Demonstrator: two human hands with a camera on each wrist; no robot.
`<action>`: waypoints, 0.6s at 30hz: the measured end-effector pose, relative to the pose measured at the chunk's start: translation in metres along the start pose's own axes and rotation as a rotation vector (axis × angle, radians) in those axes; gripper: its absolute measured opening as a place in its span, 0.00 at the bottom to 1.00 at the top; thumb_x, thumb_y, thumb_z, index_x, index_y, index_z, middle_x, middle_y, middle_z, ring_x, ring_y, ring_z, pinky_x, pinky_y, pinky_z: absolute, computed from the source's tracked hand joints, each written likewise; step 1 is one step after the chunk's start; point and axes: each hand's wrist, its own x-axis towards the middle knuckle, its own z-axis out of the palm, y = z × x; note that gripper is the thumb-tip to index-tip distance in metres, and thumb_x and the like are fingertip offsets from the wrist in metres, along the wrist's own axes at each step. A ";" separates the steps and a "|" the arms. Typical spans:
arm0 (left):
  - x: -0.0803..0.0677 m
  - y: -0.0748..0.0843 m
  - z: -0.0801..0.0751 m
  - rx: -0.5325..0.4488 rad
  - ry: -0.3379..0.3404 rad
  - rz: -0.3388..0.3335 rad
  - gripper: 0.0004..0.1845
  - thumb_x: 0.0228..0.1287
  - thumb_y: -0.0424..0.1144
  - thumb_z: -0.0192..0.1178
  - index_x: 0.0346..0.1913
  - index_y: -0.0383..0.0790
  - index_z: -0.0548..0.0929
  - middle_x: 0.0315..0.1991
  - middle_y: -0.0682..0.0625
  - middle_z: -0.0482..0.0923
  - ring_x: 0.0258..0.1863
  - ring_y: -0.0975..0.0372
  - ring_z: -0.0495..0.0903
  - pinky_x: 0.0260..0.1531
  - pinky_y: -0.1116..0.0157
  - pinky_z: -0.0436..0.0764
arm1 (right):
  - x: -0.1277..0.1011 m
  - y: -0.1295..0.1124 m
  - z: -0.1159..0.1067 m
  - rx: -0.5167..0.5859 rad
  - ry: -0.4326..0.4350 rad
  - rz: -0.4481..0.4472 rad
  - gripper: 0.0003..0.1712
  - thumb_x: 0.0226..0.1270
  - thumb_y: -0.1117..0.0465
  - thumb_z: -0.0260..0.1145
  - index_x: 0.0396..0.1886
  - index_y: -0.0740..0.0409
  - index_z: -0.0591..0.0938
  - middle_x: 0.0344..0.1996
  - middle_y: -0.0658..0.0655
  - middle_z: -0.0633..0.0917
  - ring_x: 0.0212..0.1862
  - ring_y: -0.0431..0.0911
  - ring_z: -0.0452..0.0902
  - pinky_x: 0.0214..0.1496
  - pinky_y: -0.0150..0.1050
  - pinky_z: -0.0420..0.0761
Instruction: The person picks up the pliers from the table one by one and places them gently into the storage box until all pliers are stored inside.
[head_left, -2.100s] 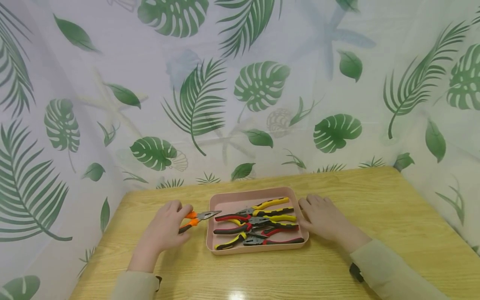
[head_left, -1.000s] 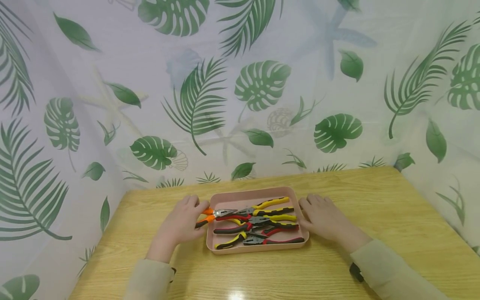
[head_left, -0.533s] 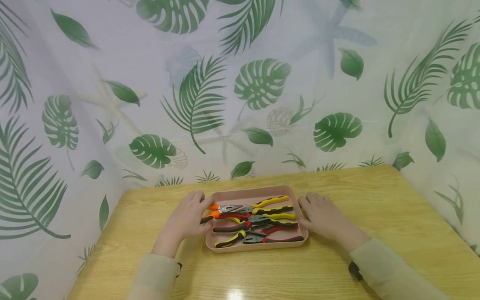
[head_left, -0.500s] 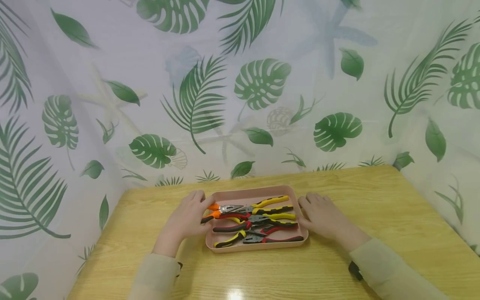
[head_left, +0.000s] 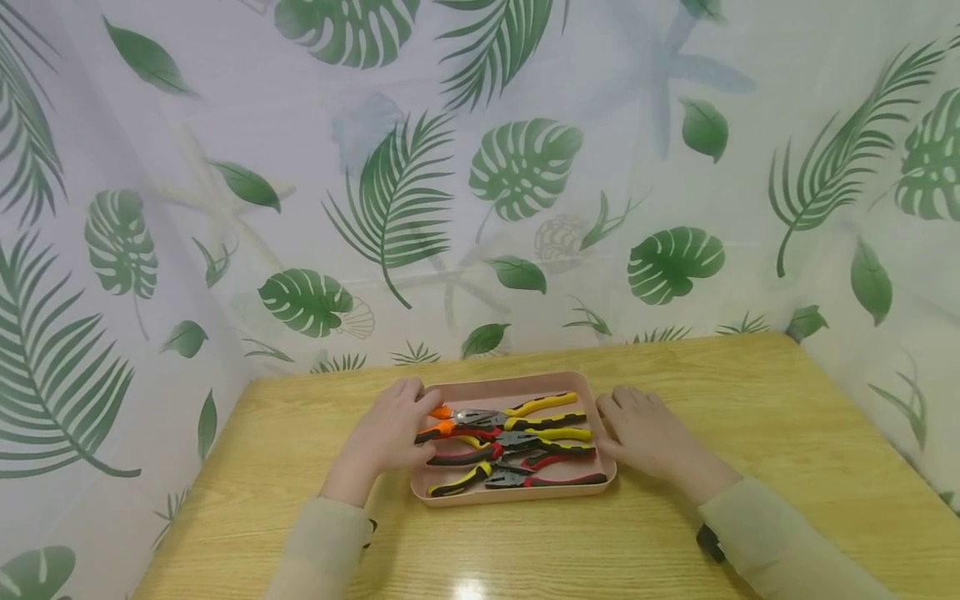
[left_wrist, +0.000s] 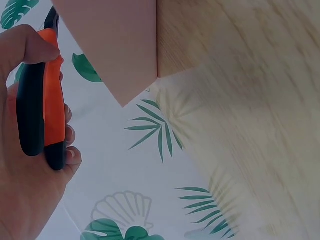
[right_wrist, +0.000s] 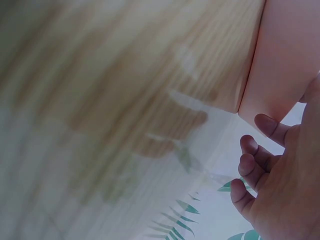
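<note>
My left hand (head_left: pixel 393 425) grips orange-and-black long-nose pliers (head_left: pixel 444 429) by the handles, over the left end of a pink tray (head_left: pixel 525 495). Their jaws point right, above other pliers in the tray. In the left wrist view the thumb presses the orange handle (left_wrist: pixel 54 100) and the fingers curl behind it. Several pliers lie in the tray: yellow-and-black ones (head_left: pixel 543 406) and red-and-black ones (head_left: pixel 459 457), overlapping. My right hand (head_left: pixel 648 433) rests at the tray's right end. In the right wrist view its fingers (right_wrist: pixel 252 165) are loosely bent, with the thumb by the tray wall.
The wooden table (head_left: pixel 570 550) carries the tray near its back edge. Behind and at the sides hangs a white sheet (head_left: pixel 450 208) with green leaf prints, reaching down to the table's back edge.
My left hand has moved right, bringing the orange pliers from beside the tray to over its left part. The right hand and the tray have stayed in place.
</note>
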 end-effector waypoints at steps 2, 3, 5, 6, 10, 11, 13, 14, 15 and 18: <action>0.002 0.001 0.000 -0.002 -0.010 -0.002 0.25 0.54 0.42 0.75 0.53 0.46 0.77 0.42 0.48 0.69 0.43 0.55 0.66 0.46 0.56 0.69 | 0.000 0.000 0.000 0.000 0.000 0.002 0.14 0.73 0.48 0.65 0.45 0.53 0.78 0.38 0.53 0.75 0.43 0.50 0.72 0.46 0.49 0.71; 0.003 0.001 0.000 -0.002 -0.016 -0.003 0.25 0.54 0.42 0.75 0.54 0.46 0.77 0.43 0.47 0.69 0.44 0.54 0.66 0.46 0.56 0.69 | 0.000 0.001 0.000 0.000 0.000 0.002 0.14 0.73 0.48 0.65 0.45 0.53 0.78 0.38 0.53 0.75 0.43 0.50 0.71 0.45 0.49 0.71; 0.004 0.002 0.001 0.001 -0.025 -0.002 0.26 0.54 0.42 0.76 0.55 0.46 0.78 0.45 0.46 0.71 0.44 0.54 0.67 0.48 0.55 0.71 | 0.000 0.001 0.000 0.000 0.000 0.002 0.14 0.73 0.48 0.65 0.45 0.53 0.78 0.38 0.53 0.75 0.43 0.50 0.71 0.45 0.49 0.71; 0.005 0.002 0.002 0.003 -0.029 -0.001 0.27 0.54 0.42 0.76 0.56 0.46 0.78 0.45 0.46 0.71 0.44 0.54 0.68 0.48 0.54 0.72 | 0.000 0.001 0.000 0.001 -0.002 0.002 0.14 0.73 0.47 0.65 0.45 0.52 0.77 0.38 0.53 0.75 0.43 0.50 0.71 0.45 0.48 0.71; 0.008 0.004 0.005 0.014 -0.035 0.010 0.27 0.54 0.43 0.76 0.57 0.47 0.78 0.46 0.46 0.72 0.45 0.54 0.69 0.50 0.54 0.73 | 0.000 0.001 0.000 -0.002 -0.009 0.002 0.14 0.74 0.47 0.65 0.45 0.52 0.78 0.38 0.52 0.75 0.43 0.49 0.71 0.45 0.48 0.71; 0.009 0.005 0.006 0.016 -0.034 0.013 0.27 0.54 0.43 0.75 0.57 0.47 0.78 0.46 0.46 0.72 0.45 0.54 0.69 0.50 0.54 0.73 | 0.000 0.001 0.000 -0.004 -0.011 0.002 0.15 0.74 0.47 0.65 0.46 0.52 0.78 0.38 0.52 0.75 0.43 0.49 0.71 0.45 0.48 0.71; 0.010 0.007 0.006 0.017 -0.033 0.018 0.26 0.54 0.43 0.75 0.56 0.47 0.78 0.46 0.46 0.73 0.45 0.54 0.69 0.51 0.54 0.73 | 0.000 0.002 0.001 -0.006 -0.009 0.002 0.15 0.74 0.47 0.65 0.46 0.53 0.78 0.38 0.53 0.75 0.43 0.49 0.71 0.45 0.49 0.71; 0.011 0.008 0.006 0.019 -0.036 0.020 0.26 0.54 0.43 0.75 0.56 0.47 0.78 0.46 0.46 0.73 0.46 0.54 0.69 0.51 0.54 0.73 | 0.000 0.001 0.001 -0.006 -0.007 0.003 0.15 0.74 0.47 0.65 0.46 0.53 0.78 0.38 0.53 0.75 0.42 0.49 0.71 0.45 0.49 0.72; 0.012 0.009 0.006 0.021 -0.035 0.022 0.26 0.54 0.43 0.75 0.56 0.47 0.78 0.46 0.46 0.73 0.46 0.54 0.70 0.51 0.53 0.74 | -0.001 0.001 0.001 -0.004 -0.005 0.002 0.15 0.74 0.47 0.65 0.46 0.53 0.78 0.38 0.53 0.75 0.42 0.49 0.71 0.45 0.49 0.72; 0.015 0.011 0.006 0.026 -0.037 0.026 0.27 0.55 0.43 0.75 0.57 0.47 0.78 0.47 0.46 0.74 0.48 0.53 0.71 0.52 0.53 0.74 | -0.001 0.001 0.001 -0.001 0.001 0.003 0.15 0.74 0.47 0.65 0.46 0.53 0.78 0.38 0.53 0.75 0.42 0.49 0.71 0.44 0.49 0.72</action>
